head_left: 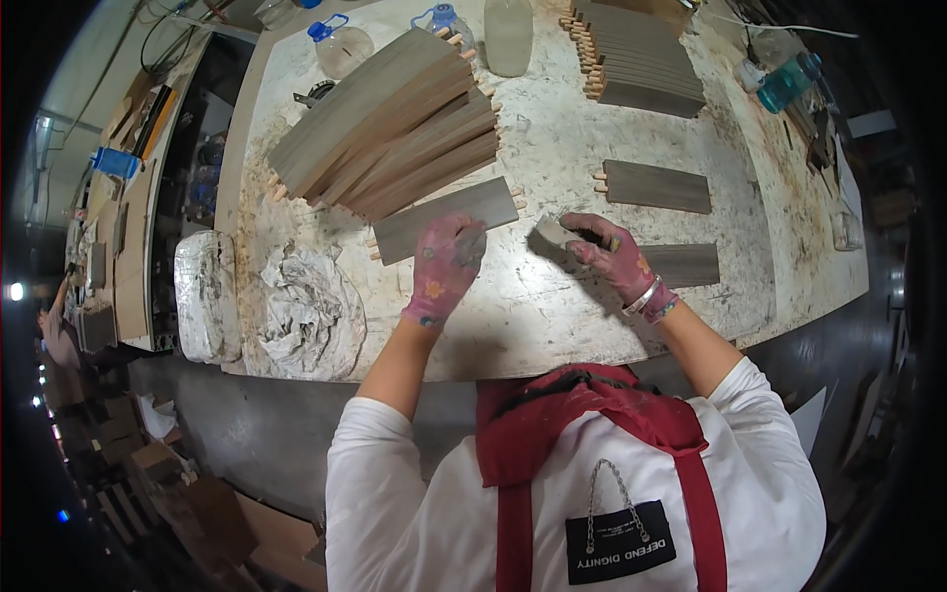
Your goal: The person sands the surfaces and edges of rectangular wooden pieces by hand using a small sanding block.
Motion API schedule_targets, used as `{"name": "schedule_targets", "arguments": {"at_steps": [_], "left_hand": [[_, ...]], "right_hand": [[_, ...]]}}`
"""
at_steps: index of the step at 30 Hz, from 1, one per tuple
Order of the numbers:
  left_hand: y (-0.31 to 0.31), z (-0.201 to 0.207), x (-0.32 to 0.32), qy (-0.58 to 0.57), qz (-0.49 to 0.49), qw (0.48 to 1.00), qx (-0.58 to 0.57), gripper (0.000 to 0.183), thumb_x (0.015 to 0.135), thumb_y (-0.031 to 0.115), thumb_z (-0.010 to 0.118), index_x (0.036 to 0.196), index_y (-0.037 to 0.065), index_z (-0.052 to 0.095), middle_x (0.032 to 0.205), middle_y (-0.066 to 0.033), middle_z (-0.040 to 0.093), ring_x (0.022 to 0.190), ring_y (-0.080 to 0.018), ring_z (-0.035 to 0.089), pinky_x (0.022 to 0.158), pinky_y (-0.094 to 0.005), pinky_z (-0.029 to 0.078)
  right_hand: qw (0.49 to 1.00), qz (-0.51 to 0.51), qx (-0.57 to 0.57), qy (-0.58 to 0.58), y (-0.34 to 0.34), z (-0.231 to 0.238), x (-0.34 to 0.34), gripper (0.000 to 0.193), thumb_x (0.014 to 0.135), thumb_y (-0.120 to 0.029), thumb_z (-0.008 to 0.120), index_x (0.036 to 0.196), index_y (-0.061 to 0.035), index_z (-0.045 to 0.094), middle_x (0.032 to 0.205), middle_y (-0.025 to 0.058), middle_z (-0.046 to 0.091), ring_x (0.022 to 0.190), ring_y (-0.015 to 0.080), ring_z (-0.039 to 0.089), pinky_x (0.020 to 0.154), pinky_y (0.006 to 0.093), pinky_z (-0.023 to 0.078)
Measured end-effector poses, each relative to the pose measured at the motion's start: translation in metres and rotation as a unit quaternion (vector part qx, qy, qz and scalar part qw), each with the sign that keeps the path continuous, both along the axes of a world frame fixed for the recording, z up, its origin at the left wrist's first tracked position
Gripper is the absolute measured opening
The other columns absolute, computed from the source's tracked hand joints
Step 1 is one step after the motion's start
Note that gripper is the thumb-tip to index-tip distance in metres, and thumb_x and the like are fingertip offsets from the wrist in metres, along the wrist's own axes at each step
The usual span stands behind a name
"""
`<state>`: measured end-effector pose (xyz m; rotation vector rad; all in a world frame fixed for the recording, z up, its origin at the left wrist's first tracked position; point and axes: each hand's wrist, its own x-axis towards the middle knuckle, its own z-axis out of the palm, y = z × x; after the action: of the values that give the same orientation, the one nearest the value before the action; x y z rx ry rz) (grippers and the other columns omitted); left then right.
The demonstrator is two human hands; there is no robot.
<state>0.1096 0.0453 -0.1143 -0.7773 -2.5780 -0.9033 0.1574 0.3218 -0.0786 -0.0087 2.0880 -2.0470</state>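
Observation:
Both of my hands wear pink flowered gloves. My left hand point(446, 264) is closed, knuckles up, over the near edge of a grey-brown wooden board point(404, 235) with light dowel pegs in its ends. Something greyish shows at its fingers, but I cannot make out what. In my right hand point(614, 259) a small grey block point(548, 239) is gripped between thumb and fingers, held just right of that board. Partly behind the right hand lies a second board point(691, 264). Farther up rests another pegged board point(657, 185).
A fanned pile of pegged boards point(395, 118) lies at the far left, and a neat stack point(646, 64) at the far right. Water bottles point(340, 47) stand behind. Crumpled white plastic point(308, 311) and a wrapped bundle point(205, 296) sit near the left edge of the stained table point(552, 335).

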Motion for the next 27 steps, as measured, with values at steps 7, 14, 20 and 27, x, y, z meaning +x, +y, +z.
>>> {"name": "schedule_targets", "arguments": {"at_steps": [7,14,20,27], "left_hand": [[0.008,0.037,-0.015,-0.119,0.038,0.99,-0.066,0.035,0.084,0.028,0.069,0.113,0.008,0.069,0.101,-0.0116,0.062,0.096,-0.0323,0.059,0.085,-0.0419,0.049],[-0.03,0.035,-0.009,0.026,0.086,0.99,-0.112,0.041,0.079,0.03,0.072,0.115,0.009,0.068,0.125,-0.0113,0.058,0.117,-0.0333,0.053,0.098,-0.0456,0.044],[-0.034,0.013,-0.005,-0.001,0.095,0.981,-0.17,0.053,0.078,0.034,0.073,0.129,0.023,0.064,0.141,-0.0069,0.048,0.13,-0.032,0.043,0.11,-0.0469,0.031],[-0.031,0.009,-0.004,0.002,0.119,0.974,-0.195,0.051,0.078,0.035,0.072,0.129,0.029,0.064,0.141,-0.0056,0.048,0.13,-0.0305,0.043,0.109,-0.0461,0.031]], "right_hand": [[0.999,-0.022,-0.001,-0.033,-0.005,0.006,-0.009,0.043,0.091,-0.025,0.07,0.125,-0.0002,0.06,0.117,0.0076,0.064,0.105,0.0144,0.06,0.094,0.0282,0.047],[0.958,0.005,0.244,0.149,-0.022,0.014,-0.041,0.041,0.088,-0.024,0.07,0.122,-0.003,0.061,0.112,0.0122,0.063,0.105,0.0263,0.063,0.095,0.0342,0.048],[0.857,0.068,0.443,0.255,-0.065,0.021,-0.079,0.033,0.083,-0.023,0.067,0.115,-0.0135,0.063,0.112,0.0105,0.06,0.103,0.0325,0.06,0.09,0.0432,0.045],[0.797,0.088,0.479,0.358,-0.067,0.016,-0.074,0.03,0.082,-0.021,0.067,0.111,-0.0132,0.063,0.108,0.0104,0.059,0.1,0.0321,0.059,0.087,0.0437,0.046]]}}
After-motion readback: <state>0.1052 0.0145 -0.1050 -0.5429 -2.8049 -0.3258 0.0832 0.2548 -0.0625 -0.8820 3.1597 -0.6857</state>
